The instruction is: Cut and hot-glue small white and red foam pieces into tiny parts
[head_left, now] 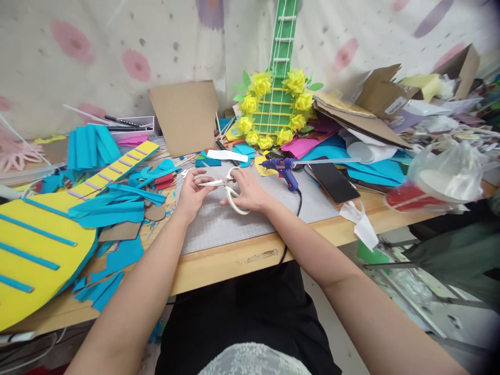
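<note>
- Two bare hands meet over a grey cutting mat on a wooden table, seen from the wearer's own head.
- One pair of white-handled scissors lies between them, above the mat; its long axis runs roughly side to side, handle loops toward the right, blades pointing left.
- The right hand has the scissors — fingers curled about the handle loops, which stand apart. How wide the blades are parted is too small to tell.
- The left hand is half-curled, its fingertips and thumb bent toward the blade end. Whether anything small is pinched there, or whether the fingers touch the blade, I cannot tell.
- From the left hand, then, the scissors lie directly to the right, tips first — the left is nearer the points, the right nearer the loops.
- Just beyond the hands lies a white paper strip, also lengthwise from side to side.
- To the right of the right hand, a blue hot glue gun rests with its nozzle toward the left; a black smartphone lies farther right.
- Left of the left hand, cut blue pieces overlap a yellow guitar-shaped cutout.
</note>
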